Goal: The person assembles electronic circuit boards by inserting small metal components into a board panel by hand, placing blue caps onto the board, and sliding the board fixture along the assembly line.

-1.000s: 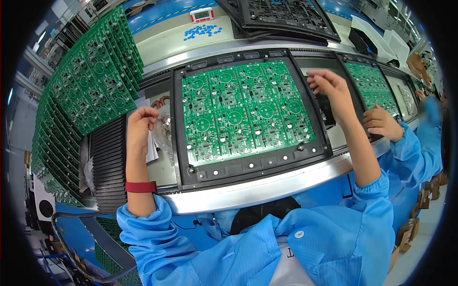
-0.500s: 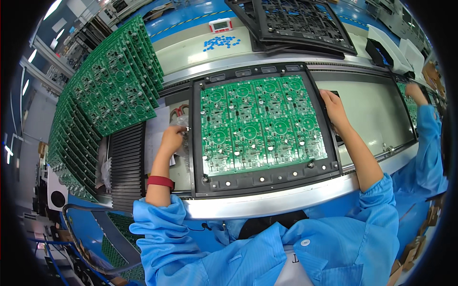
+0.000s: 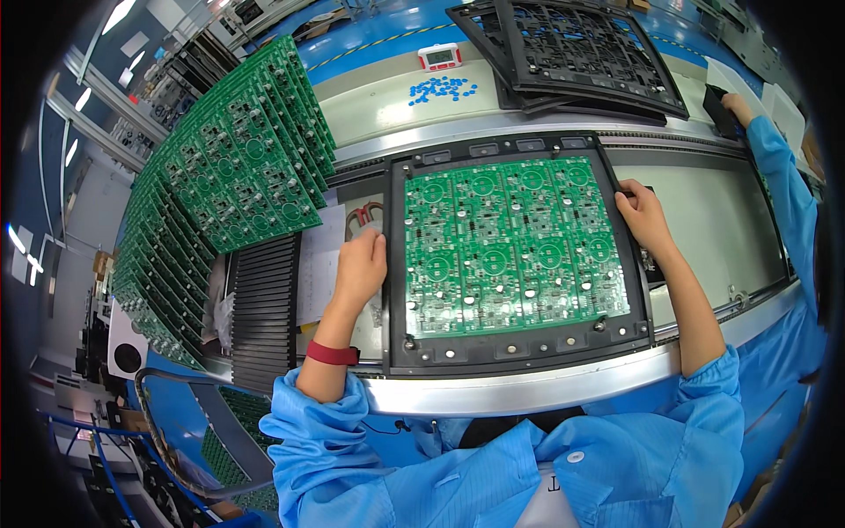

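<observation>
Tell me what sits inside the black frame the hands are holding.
A green circuit board panel fills the black frame. Left hand and right hand grip the frame's sides. Whatever lies beneath the panel is covered.

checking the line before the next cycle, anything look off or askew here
Nothing stands out: the green circuit board panel sits square in its black rectangular carrier frame, left hand and right hand on its side edges.

Racked green boards (image 3: pixel 224 180), blue discs (image 3: pixel 440 87), stacked black trays (image 3: pixel 581 53), timer (image 3: pixel 439 56).
</observation>
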The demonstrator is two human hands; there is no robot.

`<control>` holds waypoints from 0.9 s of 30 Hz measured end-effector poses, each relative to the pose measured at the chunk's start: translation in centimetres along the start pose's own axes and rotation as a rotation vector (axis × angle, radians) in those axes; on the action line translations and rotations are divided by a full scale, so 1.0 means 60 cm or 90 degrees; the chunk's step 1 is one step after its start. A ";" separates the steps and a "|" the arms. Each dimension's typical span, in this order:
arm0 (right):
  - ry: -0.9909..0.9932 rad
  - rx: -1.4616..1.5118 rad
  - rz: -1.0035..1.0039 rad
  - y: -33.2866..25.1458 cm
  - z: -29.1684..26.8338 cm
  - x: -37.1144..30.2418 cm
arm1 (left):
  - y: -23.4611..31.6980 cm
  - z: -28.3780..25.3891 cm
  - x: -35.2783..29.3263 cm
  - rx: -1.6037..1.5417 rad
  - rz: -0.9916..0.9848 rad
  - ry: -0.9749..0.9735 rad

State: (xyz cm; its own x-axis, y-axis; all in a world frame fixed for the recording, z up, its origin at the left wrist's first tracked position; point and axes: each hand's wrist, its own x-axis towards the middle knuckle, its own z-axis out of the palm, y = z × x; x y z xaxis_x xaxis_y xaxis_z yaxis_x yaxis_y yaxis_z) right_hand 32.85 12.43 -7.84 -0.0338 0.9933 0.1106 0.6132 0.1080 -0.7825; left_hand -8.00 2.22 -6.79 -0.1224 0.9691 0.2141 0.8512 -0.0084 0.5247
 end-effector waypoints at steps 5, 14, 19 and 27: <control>0.085 0.013 -0.044 0.030 0.012 0.004 | -0.008 -0.002 0.025 -0.056 0.114 0.007; 0.073 0.092 0.025 0.014 0.022 -0.008 | 0.039 -0.077 0.278 -0.090 -0.070 -0.176; 0.071 0.128 0.035 0.012 0.024 -0.015 | -0.008 0.001 0.402 -0.129 -0.069 -0.104; 0.040 0.160 0.093 -0.021 0.019 -0.019 | -0.041 0.086 0.478 0.155 0.085 0.019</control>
State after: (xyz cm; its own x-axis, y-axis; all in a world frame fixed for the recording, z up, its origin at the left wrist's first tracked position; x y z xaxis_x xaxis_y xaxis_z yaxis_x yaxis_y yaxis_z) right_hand 31.26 11.22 -7.69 0.0945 0.9954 0.0175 0.3927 -0.0211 -0.9194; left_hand -10.97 31.30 -6.15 -0.0122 0.9555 0.2947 0.9581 -0.0731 0.2769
